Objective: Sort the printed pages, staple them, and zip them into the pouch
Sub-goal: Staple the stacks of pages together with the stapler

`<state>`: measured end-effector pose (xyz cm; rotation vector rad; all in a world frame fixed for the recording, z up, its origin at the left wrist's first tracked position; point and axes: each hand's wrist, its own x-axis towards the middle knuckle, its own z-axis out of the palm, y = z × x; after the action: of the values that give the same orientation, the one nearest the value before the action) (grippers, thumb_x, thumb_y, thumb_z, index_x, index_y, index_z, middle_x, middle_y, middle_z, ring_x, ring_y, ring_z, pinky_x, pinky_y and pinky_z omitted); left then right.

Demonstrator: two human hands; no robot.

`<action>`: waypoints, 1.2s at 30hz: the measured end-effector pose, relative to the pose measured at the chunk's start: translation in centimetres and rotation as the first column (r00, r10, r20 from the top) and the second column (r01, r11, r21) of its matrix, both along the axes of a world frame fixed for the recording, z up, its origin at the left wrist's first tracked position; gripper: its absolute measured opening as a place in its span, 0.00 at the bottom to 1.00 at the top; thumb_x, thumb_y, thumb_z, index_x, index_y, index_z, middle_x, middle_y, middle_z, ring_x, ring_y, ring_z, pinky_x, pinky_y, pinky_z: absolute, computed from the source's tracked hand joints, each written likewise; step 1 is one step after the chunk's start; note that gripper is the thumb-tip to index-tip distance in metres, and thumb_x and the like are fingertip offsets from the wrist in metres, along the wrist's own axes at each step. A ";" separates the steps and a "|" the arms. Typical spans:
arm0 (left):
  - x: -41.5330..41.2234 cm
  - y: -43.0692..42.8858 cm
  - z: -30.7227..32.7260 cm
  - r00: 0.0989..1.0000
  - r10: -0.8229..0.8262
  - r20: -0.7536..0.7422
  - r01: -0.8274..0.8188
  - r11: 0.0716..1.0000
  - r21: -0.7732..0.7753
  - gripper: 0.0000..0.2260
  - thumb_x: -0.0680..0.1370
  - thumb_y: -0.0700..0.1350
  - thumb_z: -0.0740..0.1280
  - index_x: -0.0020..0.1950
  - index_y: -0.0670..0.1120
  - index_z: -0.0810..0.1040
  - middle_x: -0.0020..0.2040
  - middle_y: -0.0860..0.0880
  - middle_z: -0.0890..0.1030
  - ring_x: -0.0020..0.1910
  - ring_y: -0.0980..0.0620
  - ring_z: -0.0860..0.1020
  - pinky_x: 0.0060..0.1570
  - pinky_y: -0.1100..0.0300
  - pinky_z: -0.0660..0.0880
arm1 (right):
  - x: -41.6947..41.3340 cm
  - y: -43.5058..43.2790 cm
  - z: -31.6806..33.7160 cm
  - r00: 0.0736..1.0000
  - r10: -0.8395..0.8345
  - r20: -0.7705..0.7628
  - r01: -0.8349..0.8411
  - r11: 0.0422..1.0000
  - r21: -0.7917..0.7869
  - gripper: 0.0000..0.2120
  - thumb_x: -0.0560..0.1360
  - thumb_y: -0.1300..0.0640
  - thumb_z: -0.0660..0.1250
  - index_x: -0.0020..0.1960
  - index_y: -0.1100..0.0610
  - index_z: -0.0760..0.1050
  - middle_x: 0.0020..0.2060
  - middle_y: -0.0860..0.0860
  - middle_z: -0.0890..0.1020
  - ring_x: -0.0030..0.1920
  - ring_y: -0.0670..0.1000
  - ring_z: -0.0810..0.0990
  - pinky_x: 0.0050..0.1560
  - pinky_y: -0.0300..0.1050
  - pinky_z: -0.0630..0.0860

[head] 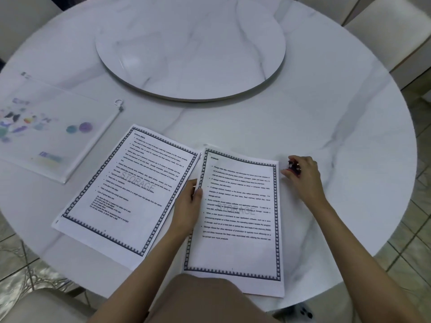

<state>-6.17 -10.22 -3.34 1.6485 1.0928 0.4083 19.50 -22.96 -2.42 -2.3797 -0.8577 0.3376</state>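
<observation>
Two page sets are lying at the near edge of the desk, one pouch at its left edge. The left grip is pinching the right set by its left margin; the right grip is clasping one stapler beside that set's top right corner.

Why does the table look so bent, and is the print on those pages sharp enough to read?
Head view: the wide-angle lens bows the rim of the round table; the left stack and the right page are soft, so mainly the STORAGE watermark reads; the pouch at far left is blurrier; a pale glare patch sits on the turntable; the right hand and its stapler are smeared.
</observation>
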 end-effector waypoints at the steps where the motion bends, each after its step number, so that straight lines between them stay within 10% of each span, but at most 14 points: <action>1: -0.1 0.0 0.0 1.000 0.006 -0.006 -0.006 1.000 -0.001 0.12 0.81 0.44 0.56 0.63 0.46 0.72 0.53 0.52 0.78 0.50 0.55 0.76 0.48 0.64 0.70 | 0.2 -0.4 -0.2 1.000 -0.021 0.002 0.021 1.000 0.001 0.20 0.73 0.60 0.68 0.64 0.61 0.72 0.58 0.60 0.74 0.63 0.58 0.67 0.58 0.39 0.61; 9: -0.2 -0.2 0.6 0.999 0.032 0.034 -0.034 0.998 0.052 0.10 0.82 0.42 0.55 0.61 0.46 0.72 0.47 0.59 0.75 0.45 0.72 0.73 0.40 0.81 0.65 | 0.1 -1.7 -1.3 0.992 -0.051 0.112 0.053 0.998 -0.015 0.22 0.74 0.60 0.68 0.66 0.63 0.69 0.59 0.62 0.73 0.62 0.61 0.66 0.63 0.49 0.63; 12: -0.3 0.0 0.6 0.998 0.043 0.049 -0.045 0.998 0.044 0.12 0.82 0.41 0.56 0.64 0.45 0.71 0.54 0.55 0.76 0.55 0.60 0.74 0.46 0.82 0.64 | -1.8 -1.7 -1.1 0.981 -0.096 0.169 0.078 0.991 0.107 0.19 0.74 0.61 0.67 0.64 0.62 0.71 0.57 0.61 0.74 0.60 0.60 0.67 0.60 0.45 0.62; 16: -0.6 1.0 0.6 0.993 0.051 0.107 -0.053 0.998 0.018 0.13 0.81 0.41 0.56 0.65 0.45 0.71 0.60 0.49 0.78 0.59 0.52 0.75 0.60 0.62 0.70 | -6.0 -1.7 -0.4 0.983 -0.099 -0.156 0.139 0.951 0.275 0.18 0.77 0.57 0.63 0.66 0.58 0.68 0.53 0.50 0.75 0.52 0.50 0.73 0.57 0.44 0.70; 21: -2.1 3.1 1.9 0.984 0.047 0.169 -0.051 0.998 0.023 0.09 0.81 0.41 0.57 0.59 0.47 0.74 0.52 0.51 0.81 0.51 0.55 0.78 0.51 0.62 0.73 | -11.3 -0.9 0.9 0.820 -0.040 -0.571 0.253 0.920 0.299 0.09 0.79 0.53 0.58 0.57 0.54 0.71 0.47 0.41 0.78 0.46 0.37 0.79 0.43 0.27 0.73; 26: -4.3 6.7 2.9 0.987 0.053 0.152 -0.042 0.996 -0.074 0.11 0.81 0.43 0.58 0.61 0.44 0.74 0.50 0.52 0.81 0.48 0.56 0.79 0.47 0.66 0.74 | -14.7 1.8 1.0 0.786 -0.109 -0.609 0.341 0.897 0.280 0.06 0.79 0.56 0.60 0.55 0.52 0.73 0.48 0.44 0.80 0.51 0.47 0.80 0.55 0.47 0.76; 36: -10.5 15.1 4.0 0.998 -0.045 0.031 0.047 0.997 -0.068 0.09 0.79 0.40 0.60 0.59 0.44 0.74 0.53 0.50 0.79 0.54 0.50 0.76 0.53 0.58 0.70 | -22.4 11.1 1.9 0.741 -0.227 -0.632 0.476 0.841 0.256 0.05 0.79 0.57 0.59 0.47 0.52 0.73 0.46 0.53 0.81 0.49 0.53 0.81 0.52 0.51 0.78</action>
<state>-16.68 4.89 0.68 1.5997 1.0339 0.3605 -2.89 -11.85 -0.51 -1.8221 -0.1364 0.6194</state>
